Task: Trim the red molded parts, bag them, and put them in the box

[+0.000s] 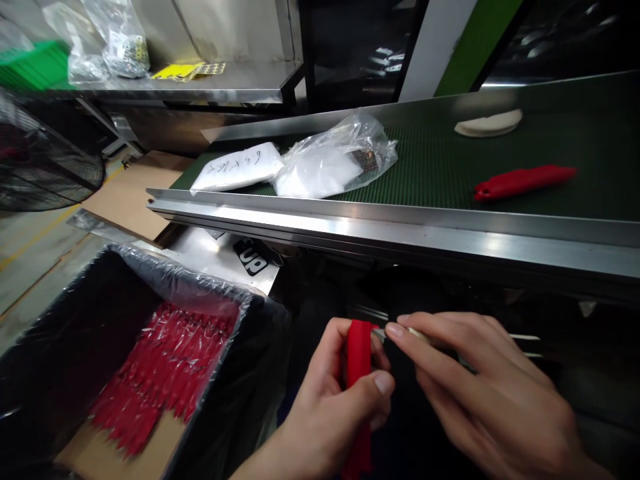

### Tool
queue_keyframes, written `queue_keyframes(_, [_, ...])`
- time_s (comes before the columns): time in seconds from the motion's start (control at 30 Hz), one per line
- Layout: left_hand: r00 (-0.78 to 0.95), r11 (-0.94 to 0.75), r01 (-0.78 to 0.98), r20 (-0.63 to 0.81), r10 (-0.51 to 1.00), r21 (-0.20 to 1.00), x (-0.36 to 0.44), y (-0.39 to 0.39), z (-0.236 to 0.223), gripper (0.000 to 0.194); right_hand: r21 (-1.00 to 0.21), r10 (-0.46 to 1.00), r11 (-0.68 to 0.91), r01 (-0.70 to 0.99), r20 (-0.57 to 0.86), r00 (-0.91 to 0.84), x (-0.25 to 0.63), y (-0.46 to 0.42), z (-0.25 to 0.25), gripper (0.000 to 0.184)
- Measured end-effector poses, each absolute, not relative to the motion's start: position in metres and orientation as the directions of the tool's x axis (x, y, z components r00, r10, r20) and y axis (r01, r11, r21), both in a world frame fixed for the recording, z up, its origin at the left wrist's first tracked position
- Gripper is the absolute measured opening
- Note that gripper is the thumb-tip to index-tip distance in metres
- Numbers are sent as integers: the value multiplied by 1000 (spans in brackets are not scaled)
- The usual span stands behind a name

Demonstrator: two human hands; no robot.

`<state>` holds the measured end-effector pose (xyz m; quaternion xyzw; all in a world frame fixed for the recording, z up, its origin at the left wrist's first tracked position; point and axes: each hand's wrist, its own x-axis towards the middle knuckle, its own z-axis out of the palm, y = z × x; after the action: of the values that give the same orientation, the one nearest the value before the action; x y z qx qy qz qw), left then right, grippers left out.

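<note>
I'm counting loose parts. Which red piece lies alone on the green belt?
The red piece at the belt's right; the others are in the left hand or the lined box.

- One camera only, worn on the person's head, looking forward and steeply down.
- Hands sit very close, low in view.
- Conveyor belt (500,160) crosses just beyond; box (75,347) lower left.

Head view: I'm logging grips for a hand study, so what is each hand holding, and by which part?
The left hand grips a red strip around its upper end. The right hand pinches a thin metal tool just behind its tip.
</note>
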<state>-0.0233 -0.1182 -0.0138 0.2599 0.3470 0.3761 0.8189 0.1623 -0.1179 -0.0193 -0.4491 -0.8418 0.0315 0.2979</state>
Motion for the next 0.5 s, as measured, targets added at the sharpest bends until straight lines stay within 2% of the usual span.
queue_keyframes(0.1, [534, 582, -454, -318, 784, 675, -24, -121, -16, 23, -335, 797, 530, 779, 511, -323, 170, -115, -22, 45])
queue_keyframes(0.2, [576, 601, -500, -279, 768, 624, -24, -123, -21, 24, -453, 818, 493, 743, 531, -219, 172, -116, -19, 45])
queue_keyframes(0.3, [586, 648, -524, -318, 745, 552, -23, -123, -23, 19, -485, 816, 547, 683, 492, -304, 166, -121, -12, 42])
queue_keyframes(0.4, [627, 661, -583, -255, 736, 473, -24, -121, -23, 16, -461, 783, 606, 648, 486, -387, 159, -124, -8, 41])
queue_keyframes(0.5, [670, 685, -613, -201, 714, 394, -24, -122, -24, 16, -446, 770, 621, 644, 501, -395, 155, -124, -8, 39])
